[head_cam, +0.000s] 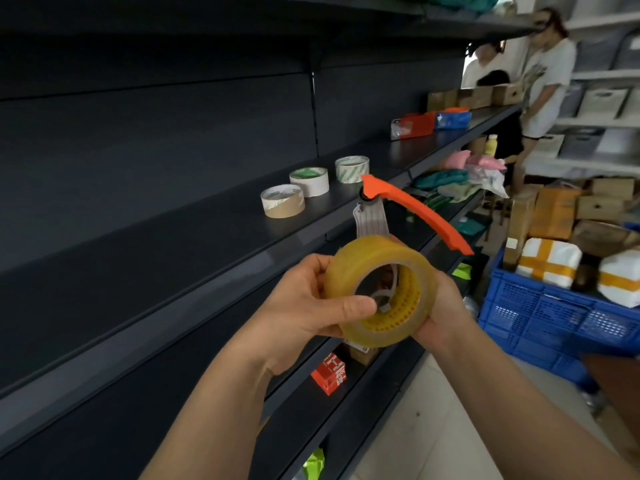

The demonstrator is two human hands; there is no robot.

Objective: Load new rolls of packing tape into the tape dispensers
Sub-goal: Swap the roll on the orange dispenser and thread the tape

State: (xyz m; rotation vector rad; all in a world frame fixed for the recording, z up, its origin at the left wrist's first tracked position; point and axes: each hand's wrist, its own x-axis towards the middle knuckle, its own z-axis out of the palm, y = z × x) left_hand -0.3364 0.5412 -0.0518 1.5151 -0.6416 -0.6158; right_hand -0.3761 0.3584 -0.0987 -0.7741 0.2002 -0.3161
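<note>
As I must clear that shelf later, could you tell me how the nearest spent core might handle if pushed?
The core looks like a thin hollow cardboard ring, so probably light and crushable. It lies flat on the shelf, so a push should slide it, not roll it.

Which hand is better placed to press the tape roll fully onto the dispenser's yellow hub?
Left. The left hand grips the tape roll at its rim, thumb on its front face, so it can press. The right hand sits behind the roll, fingers hidden, probably steadying the dispenser.
</note>
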